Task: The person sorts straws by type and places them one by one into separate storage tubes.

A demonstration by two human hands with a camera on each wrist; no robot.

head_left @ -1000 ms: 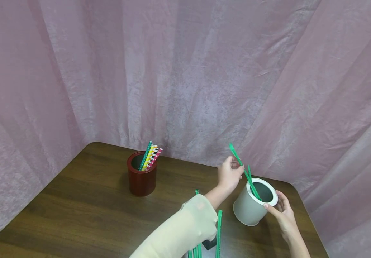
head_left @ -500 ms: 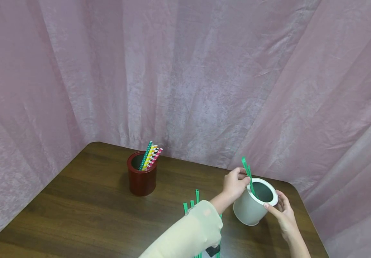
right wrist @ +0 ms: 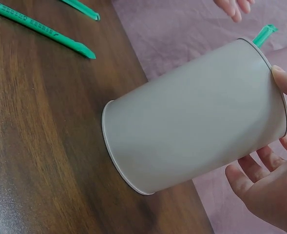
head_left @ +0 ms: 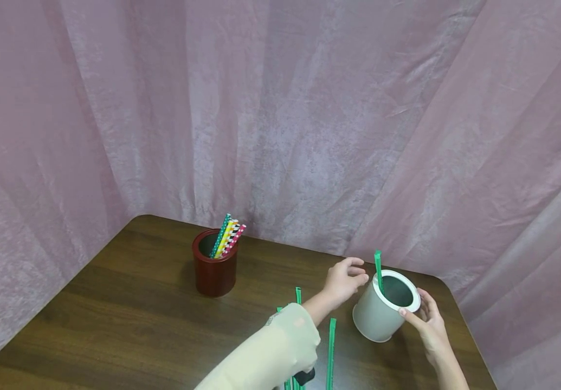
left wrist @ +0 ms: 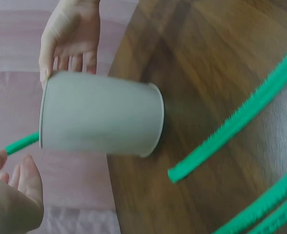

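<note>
A white cup [head_left: 376, 317] stands tilted on the brown table [head_left: 139, 314] near its far right corner. My right hand [head_left: 416, 306] grips the cup at its rim, thumb on the near side and fingers behind. One green straw [head_left: 378, 269] sticks up out of the cup. My left hand [head_left: 355, 273] hovers open just left of the rim and holds nothing. In the left wrist view the cup [left wrist: 99, 114] lies tilted with the straw tip [left wrist: 21, 143] poking out. The right wrist view shows the cup [right wrist: 192, 122] held by the right hand [right wrist: 275, 122].
Several green straws [head_left: 330, 346] lie on the table in front of the cup. A dark red cup [head_left: 214, 271] with several patterned straws [head_left: 226, 238] stands to the left. A pink curtain [head_left: 280, 108] hangs close behind the table's edges.
The left hand lowered the green straw into the white cup, let go of it and drew back slightly to the left. The right hand kept its hold on the cup.
</note>
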